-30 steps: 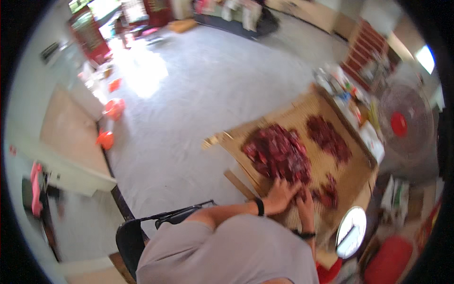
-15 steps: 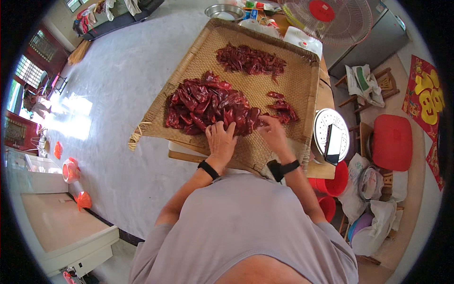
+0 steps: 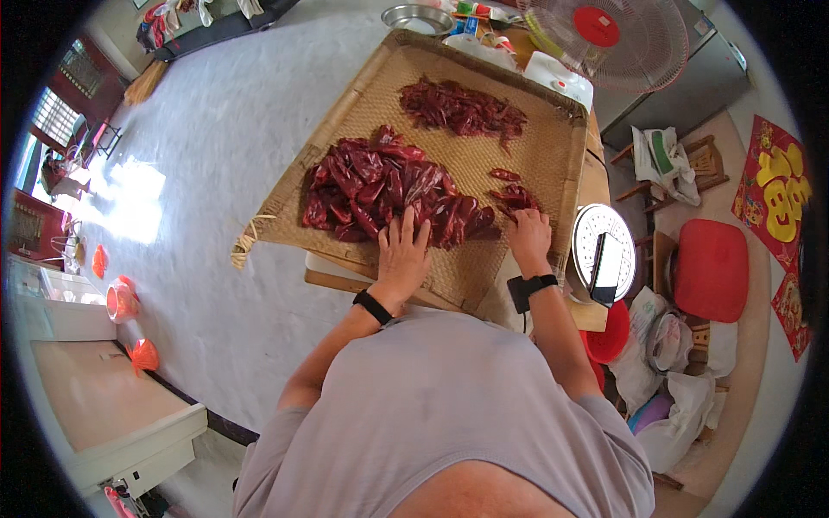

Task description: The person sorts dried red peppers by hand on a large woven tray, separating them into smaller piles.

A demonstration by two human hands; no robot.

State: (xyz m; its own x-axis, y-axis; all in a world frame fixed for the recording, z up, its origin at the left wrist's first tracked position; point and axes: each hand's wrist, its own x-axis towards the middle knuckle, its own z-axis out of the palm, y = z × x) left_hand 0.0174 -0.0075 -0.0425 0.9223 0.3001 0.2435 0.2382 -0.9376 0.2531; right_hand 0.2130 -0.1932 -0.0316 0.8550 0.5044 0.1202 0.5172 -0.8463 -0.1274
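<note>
A woven bamboo tray [image 3: 341, 112] holds dried red chili peppers in separate heaps. The largest heap [image 3: 371, 186] lies at its near left, with my left hand [image 3: 402, 259] resting on the near edge, fingers spread and pressing lightly on the chilies. To the right sits a small heap of chilies [image 3: 515, 195]. There my right hand [image 3: 530, 240] has its fingers drawn together on a chili at the near side; the fingertips are partly hidden. A third heap of thinner-looking chilies [image 3: 462, 108] lies toward the far side. I wear a black band on each wrist.
Right of the tray stands a round white-topped scale [image 3: 590, 226] with a phone [image 3: 606, 263] on it. A fan [image 3: 604, 39], a white appliance [image 3: 557, 78] and a metal basin [image 3: 418, 19] are beyond. Red buckets [image 3: 610, 332] and a red stool [image 3: 711, 269] stand at right.
My right hand has moved right, from the right end of the large heap to the small heap. My left hand stays by the large heap, its fingers now more spread.
</note>
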